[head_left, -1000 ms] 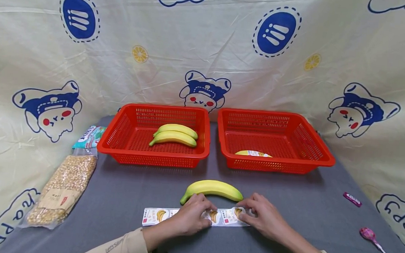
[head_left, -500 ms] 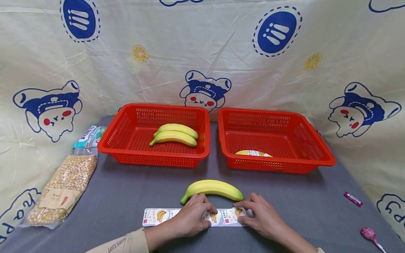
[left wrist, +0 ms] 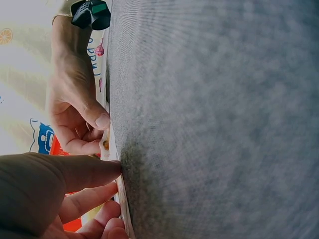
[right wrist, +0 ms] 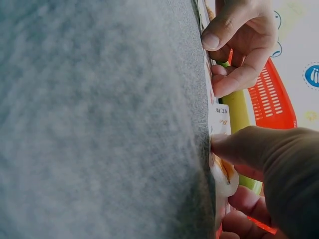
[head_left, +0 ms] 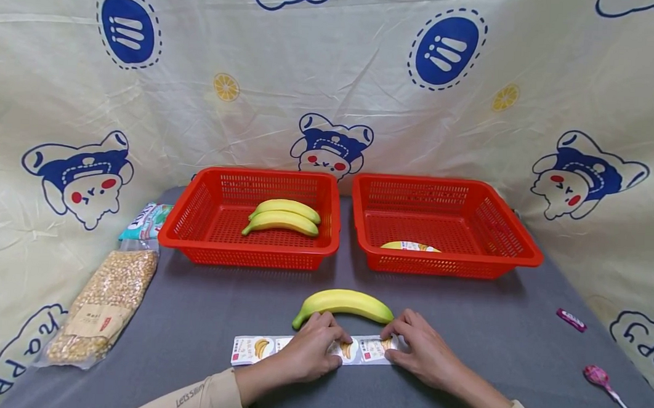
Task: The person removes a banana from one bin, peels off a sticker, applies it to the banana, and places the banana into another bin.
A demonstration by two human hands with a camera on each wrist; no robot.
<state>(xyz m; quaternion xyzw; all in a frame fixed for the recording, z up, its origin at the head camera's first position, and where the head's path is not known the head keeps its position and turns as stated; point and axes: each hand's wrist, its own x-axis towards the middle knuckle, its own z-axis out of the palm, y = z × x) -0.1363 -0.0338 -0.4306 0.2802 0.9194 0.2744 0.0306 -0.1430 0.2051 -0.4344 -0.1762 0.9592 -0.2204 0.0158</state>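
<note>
A white strip of banana-print stickers lies flat on the grey cloth. My left hand holds the strip down near its middle, thumb at the near edge and fingertips at the far edge. Toward the strip's right end, my right hand pinches one sticker between thumb and fingers; in the right wrist view part of it stands up from the strip. Just beyond both hands lies a single banana, its stem end to the left. My fingers hide parts of the strip.
Behind stand two red baskets: the left one holds two bananas, the right one a labelled banana. A bag of kernels and a teal packet lie left; a lollipop and a small purple candy lie right.
The sticker under my right fingers changes shape slightly as its edge shifts. Both hands stay almost in place; the baskets and bananas have not moved.
</note>
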